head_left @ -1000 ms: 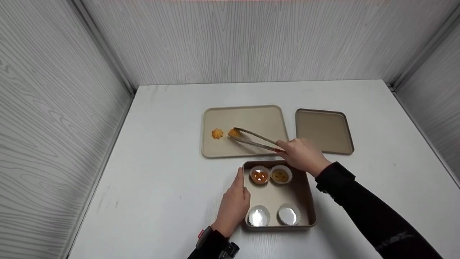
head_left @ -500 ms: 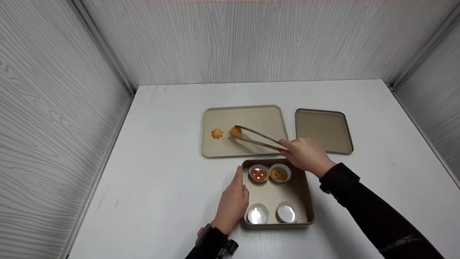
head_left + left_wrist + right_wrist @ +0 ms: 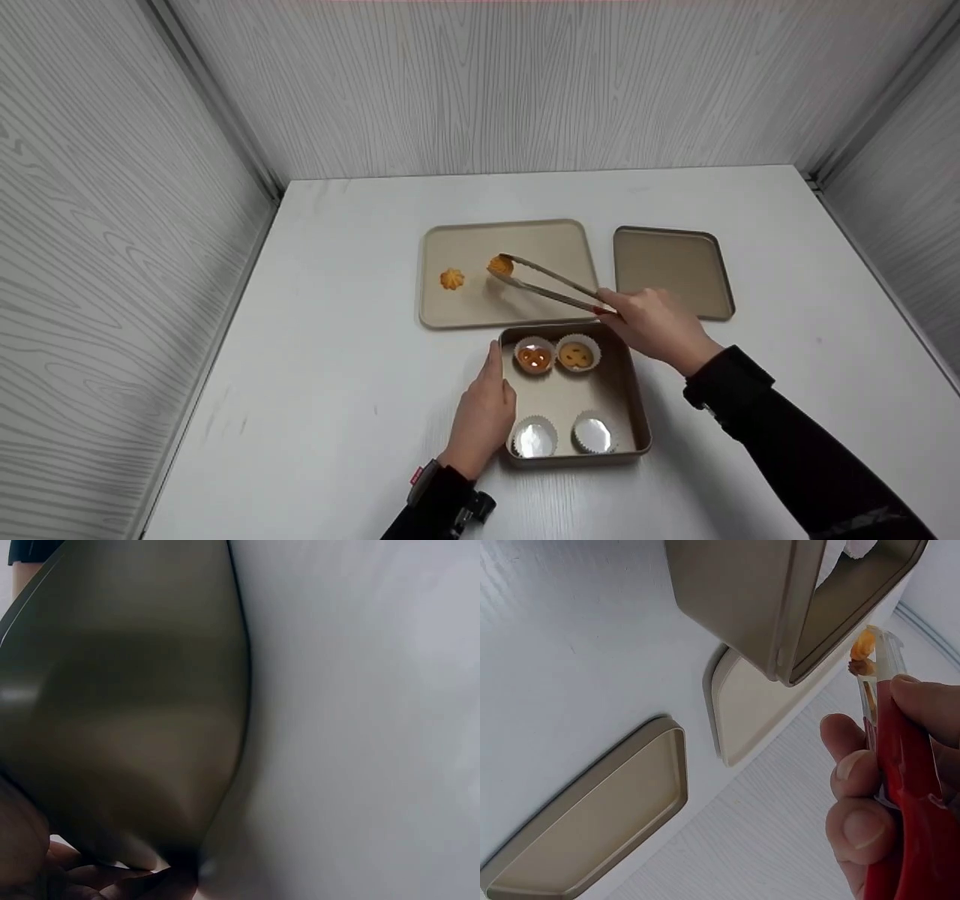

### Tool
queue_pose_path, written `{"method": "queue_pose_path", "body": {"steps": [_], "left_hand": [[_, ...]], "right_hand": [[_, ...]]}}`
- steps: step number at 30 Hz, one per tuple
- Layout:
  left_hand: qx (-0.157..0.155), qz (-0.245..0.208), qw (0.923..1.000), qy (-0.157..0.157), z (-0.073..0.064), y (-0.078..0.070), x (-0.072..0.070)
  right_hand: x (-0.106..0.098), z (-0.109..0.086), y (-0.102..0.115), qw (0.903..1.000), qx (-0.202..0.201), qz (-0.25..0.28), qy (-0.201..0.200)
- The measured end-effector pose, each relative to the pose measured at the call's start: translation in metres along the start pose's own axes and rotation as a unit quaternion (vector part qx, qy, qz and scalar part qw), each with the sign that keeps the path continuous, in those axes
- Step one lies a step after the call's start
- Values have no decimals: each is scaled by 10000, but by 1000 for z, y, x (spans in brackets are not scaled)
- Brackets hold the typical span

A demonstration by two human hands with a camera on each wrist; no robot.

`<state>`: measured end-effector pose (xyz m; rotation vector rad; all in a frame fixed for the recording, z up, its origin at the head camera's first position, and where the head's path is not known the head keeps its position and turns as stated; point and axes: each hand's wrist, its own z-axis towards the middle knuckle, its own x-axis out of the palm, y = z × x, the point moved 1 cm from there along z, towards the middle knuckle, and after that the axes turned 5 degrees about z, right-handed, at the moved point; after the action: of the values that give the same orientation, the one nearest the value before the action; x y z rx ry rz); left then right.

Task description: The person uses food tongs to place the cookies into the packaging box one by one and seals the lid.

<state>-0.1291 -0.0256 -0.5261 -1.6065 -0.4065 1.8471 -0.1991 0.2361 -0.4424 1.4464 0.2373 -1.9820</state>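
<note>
My right hand (image 3: 656, 324) grips red-handled tongs (image 3: 559, 294), whose tips pinch an orange-yellow piped cookie (image 3: 500, 265) above the beige tray (image 3: 540, 240). A second, flower-shaped cookie (image 3: 451, 279) lies on that tray to the left. My left hand (image 3: 484, 412) holds the deep square baking tin (image 3: 643, 405) by its left wall, thumb at the rim. Inside, two white paper cups at the far side hold round treats, one glossy orange (image 3: 534, 358), one yellow with dark spots (image 3: 577, 355). Two more paper cups (image 3: 535, 437) at the near side look shiny inside. The left wrist view shows mainly the tin's outer wall (image 3: 135, 690).
A smaller brown square tray (image 3: 671, 270) lies right of the beige tray. The white table (image 3: 337, 360) is bounded by grey wood-grain panels (image 3: 480, 90) at the back and sides. The tin's far rim stands close to the beige tray's near edge.
The tongs have lifted the cookie and moved it slightly right and away. The tin and my left hand have shifted a little toward the beige tray. The other cookie stays in place.
</note>
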Motion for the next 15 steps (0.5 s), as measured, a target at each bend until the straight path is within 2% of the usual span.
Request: {"method": "queue_pose_path", "body": {"steps": [4,7,11,15], "left_hand": [[-104,-30,9999,72,1,1,-1],[-150,-34,9998,133,1,0,-1],[-245,-73,9993,269,1,0,-2],[-318,-100,9988,352,3,-1,-3]], "right_hand": [[-8,-8,1,9998,-3,165,-117],[-15,-18,1,9991,-132,134,-377],[-26,-34,-1,9969,-263,-14,-746],[-38,-54,-2,9953,-261,-133,-924]]}}
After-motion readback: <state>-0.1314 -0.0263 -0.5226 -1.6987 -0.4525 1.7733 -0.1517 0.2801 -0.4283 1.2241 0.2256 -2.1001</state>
